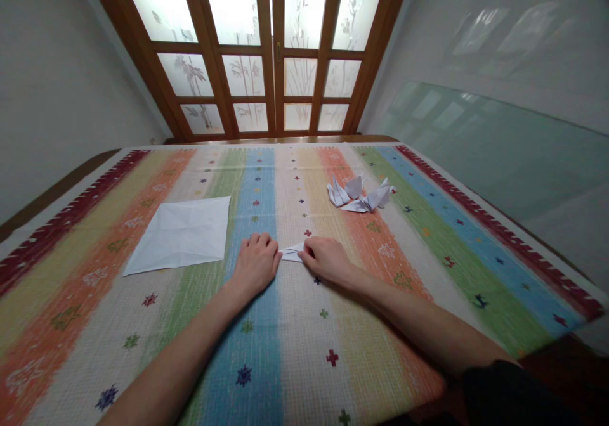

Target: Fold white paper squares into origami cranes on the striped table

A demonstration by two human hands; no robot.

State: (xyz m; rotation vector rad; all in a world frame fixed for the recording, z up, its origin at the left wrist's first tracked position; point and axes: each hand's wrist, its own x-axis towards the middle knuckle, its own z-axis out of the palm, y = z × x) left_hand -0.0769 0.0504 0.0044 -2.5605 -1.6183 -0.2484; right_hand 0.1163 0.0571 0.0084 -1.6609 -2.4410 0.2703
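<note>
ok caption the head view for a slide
Left hand and right hand hold folded paper on a striped tablecloth, a white sheet and folded figures nearby.

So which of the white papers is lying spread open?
The broad sheet left of the left hand; the piece between it and the right hand, and the figures farther off, are folded.

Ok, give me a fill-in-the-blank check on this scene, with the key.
The folded paper between the left hand and right hand is ____ in colour.
The flat sheet lies nearer the ____ hand.
The folded figures lie closer to the ____ hand.
The door frames are made of brown ____.
Missing words: white; left; right; wood.
</note>
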